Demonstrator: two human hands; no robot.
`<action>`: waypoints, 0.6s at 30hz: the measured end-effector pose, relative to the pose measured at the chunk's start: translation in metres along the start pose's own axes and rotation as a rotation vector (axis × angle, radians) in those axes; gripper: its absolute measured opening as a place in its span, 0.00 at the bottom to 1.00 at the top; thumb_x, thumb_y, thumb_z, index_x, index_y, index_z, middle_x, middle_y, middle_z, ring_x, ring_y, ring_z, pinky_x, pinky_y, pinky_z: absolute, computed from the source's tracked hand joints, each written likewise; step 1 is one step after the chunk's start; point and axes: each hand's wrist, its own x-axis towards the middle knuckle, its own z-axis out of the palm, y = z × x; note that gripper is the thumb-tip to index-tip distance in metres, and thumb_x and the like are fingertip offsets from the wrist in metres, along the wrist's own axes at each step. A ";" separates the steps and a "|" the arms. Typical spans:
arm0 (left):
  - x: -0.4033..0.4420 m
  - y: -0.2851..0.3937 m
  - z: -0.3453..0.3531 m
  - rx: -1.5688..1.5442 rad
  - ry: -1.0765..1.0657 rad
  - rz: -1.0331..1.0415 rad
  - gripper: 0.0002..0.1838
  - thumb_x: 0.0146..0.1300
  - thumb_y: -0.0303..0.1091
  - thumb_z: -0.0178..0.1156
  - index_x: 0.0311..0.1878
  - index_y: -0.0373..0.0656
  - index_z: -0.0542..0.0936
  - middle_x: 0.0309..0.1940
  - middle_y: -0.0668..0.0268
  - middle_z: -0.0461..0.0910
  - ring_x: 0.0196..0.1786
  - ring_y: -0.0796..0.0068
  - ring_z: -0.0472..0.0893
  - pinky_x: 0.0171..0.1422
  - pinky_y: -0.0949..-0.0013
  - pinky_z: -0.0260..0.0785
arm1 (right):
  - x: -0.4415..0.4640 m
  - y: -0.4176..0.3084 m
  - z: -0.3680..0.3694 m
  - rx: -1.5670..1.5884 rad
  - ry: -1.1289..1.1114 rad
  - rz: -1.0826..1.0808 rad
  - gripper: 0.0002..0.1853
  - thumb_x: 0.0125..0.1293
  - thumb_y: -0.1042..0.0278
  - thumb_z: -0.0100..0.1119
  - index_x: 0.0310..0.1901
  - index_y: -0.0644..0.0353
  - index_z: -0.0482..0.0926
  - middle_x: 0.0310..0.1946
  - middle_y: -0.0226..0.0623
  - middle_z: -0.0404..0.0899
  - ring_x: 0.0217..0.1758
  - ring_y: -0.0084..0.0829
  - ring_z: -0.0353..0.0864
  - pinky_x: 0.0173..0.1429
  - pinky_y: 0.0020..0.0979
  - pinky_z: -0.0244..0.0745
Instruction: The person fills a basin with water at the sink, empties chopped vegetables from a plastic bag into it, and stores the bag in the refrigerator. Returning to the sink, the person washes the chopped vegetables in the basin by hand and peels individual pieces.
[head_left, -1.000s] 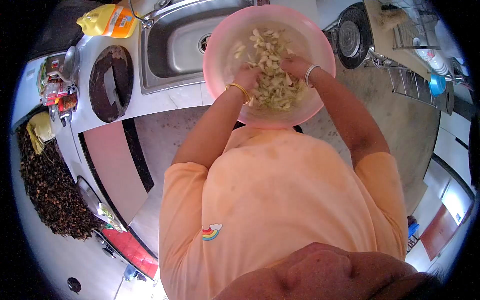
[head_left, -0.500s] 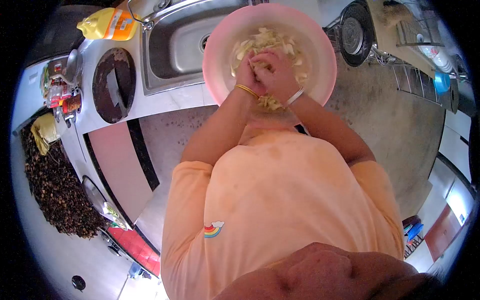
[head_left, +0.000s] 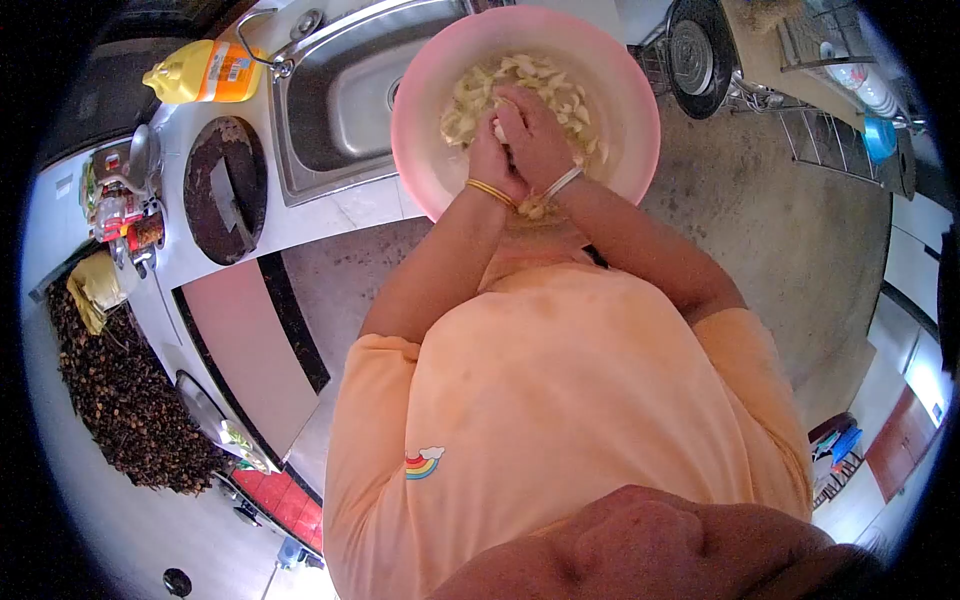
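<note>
A wide pink basin [head_left: 628, 130] holds cut pale yellow-green vegetable pieces [head_left: 540, 78] in cloudy water. My left hand [head_left: 492, 165], with a gold bangle at its wrist, is over the basin with its fingers curled against the other hand. Pressed to it from the right is my right hand [head_left: 537, 142], closed, with a silver bangle behind it. A whitish bit of the vegetable shows between the two hands; the rest of what they grip is covered by the fingers. More pieces lie between my wrists near the basin's close side.
Left of the basin is a steel sink [head_left: 350, 95] with a yellow bottle [head_left: 205, 72] beside it. A cleaver [head_left: 228, 195] lies on a round dark chopping board [head_left: 200, 215]. Utensils and jars [head_left: 125, 195] crowd the counter's left end. A black pan [head_left: 695, 60] hangs at right.
My hands have drawn closer together, the right closing over the left, and fewer pieces show around the wrists. The whole view has shifted slightly.
</note>
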 end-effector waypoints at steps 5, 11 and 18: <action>-0.014 0.006 0.015 0.186 0.176 0.077 0.19 0.66 0.48 0.45 0.52 0.47 0.73 0.46 0.62 0.78 0.50 0.64 0.77 0.55 0.56 0.70 | 0.046 0.019 -0.025 -0.356 -0.258 0.169 0.16 0.65 0.63 0.48 0.50 0.60 0.75 0.58 0.44 0.70 0.61 0.45 0.67 0.63 0.45 0.64; 0.004 0.034 -0.032 0.952 0.349 0.567 0.18 0.65 0.40 0.48 0.52 0.38 0.73 0.52 0.52 0.73 0.51 0.60 0.77 0.54 0.57 0.70 | 0.065 0.029 -0.063 -1.026 -0.530 0.199 0.17 0.61 0.65 0.53 0.51 0.61 0.75 0.50 0.46 0.76 0.55 0.47 0.74 0.59 0.49 0.68; 0.000 0.031 -0.063 0.854 0.364 -0.113 0.27 0.66 0.49 0.46 0.66 0.51 0.62 0.67 0.55 0.58 0.67 0.51 0.60 0.62 0.32 0.51 | 0.042 0.045 -0.070 -0.819 -0.913 0.307 0.26 0.64 0.54 0.53 0.54 0.69 0.70 0.49 0.55 0.76 0.50 0.48 0.78 0.53 0.43 0.74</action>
